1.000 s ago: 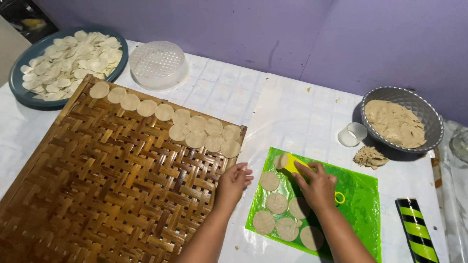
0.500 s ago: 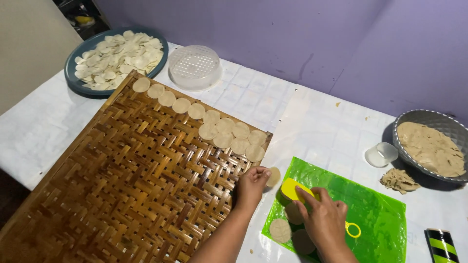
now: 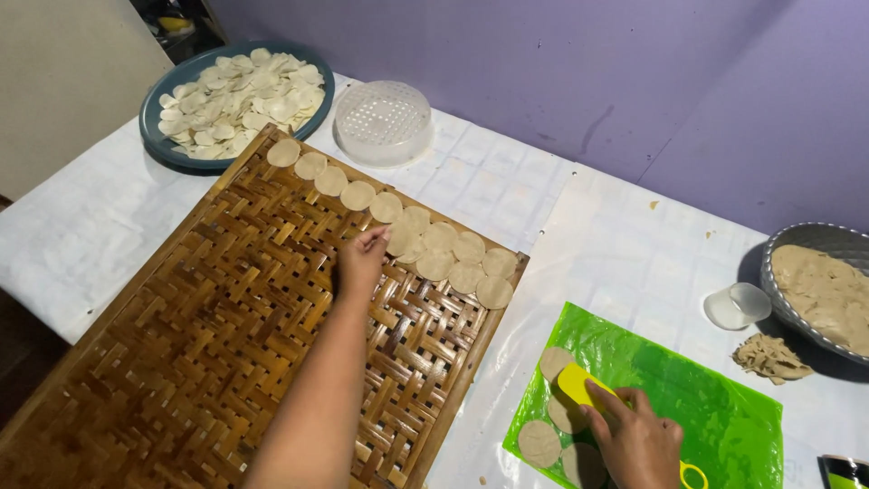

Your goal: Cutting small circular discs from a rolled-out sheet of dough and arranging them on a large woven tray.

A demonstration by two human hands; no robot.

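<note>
My left hand [image 3: 360, 264] reaches over the woven bamboo tray [image 3: 181, 362]. Its fingertips pinch the edge of a round dough disc [image 3: 404, 243] lying in the row of dough discs [image 3: 453, 249] along the tray's far edge. At the lower right, my right hand [image 3: 638, 444] rests on the green plastic sheet [image 3: 715, 407] and grips a yellow scraper [image 3: 579, 385]. The scraper's blade lies among three flat dough discs [image 3: 539, 442] on that sheet.
A blue plate [image 3: 172, 149] piled with pale discs stands at the back left, with a clear perforated lid [image 3: 384, 122] beside it. At the right are a grey bowl of dough [image 3: 819, 290], a small clear cup [image 3: 738, 306] and dough scraps [image 3: 769, 356]. The purple wall is close behind.
My left hand carried a disc from the green sheet's edge up to the row on the bamboo tray. My right hand stayed on the sheet with the scraper. The view shifted left.
</note>
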